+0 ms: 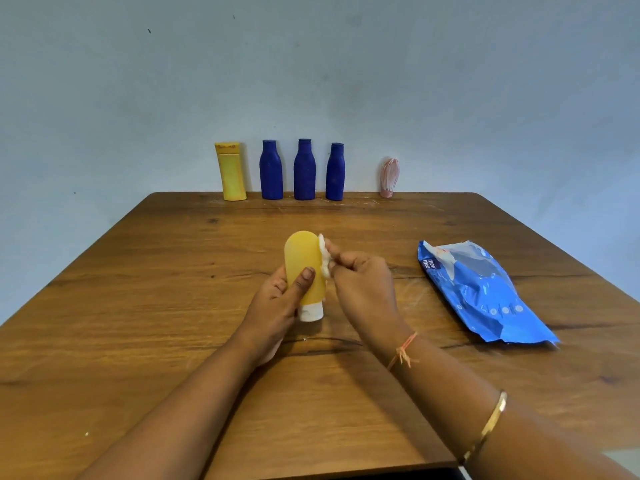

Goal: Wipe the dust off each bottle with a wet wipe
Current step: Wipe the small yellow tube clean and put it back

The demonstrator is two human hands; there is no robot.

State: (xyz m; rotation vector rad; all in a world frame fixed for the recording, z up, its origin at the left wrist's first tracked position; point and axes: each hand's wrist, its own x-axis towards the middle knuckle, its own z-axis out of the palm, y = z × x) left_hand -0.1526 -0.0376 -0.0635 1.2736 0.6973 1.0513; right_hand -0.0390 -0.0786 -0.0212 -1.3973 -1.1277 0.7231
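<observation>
My left hand [280, 303] grips a yellow bottle [302, 258] with a white cap [311, 312], held over the middle of the table with the cap toward me. My right hand [363, 282] pinches a small white wet wipe [325, 258] and presses it against the bottle's right side. Along the far edge of the table stand a taller yellow bottle [231, 171] and three dark blue bottles [271, 169] [304, 169] [335, 172], all upright against the wall.
A blue pack of wet wipes [481, 292] lies flat on the wooden table [173, 306] to the right of my hands. A small pink bottle-like object [390, 177] stands at the far edge, right of the blue bottles. A pale wall rises directly behind the table.
</observation>
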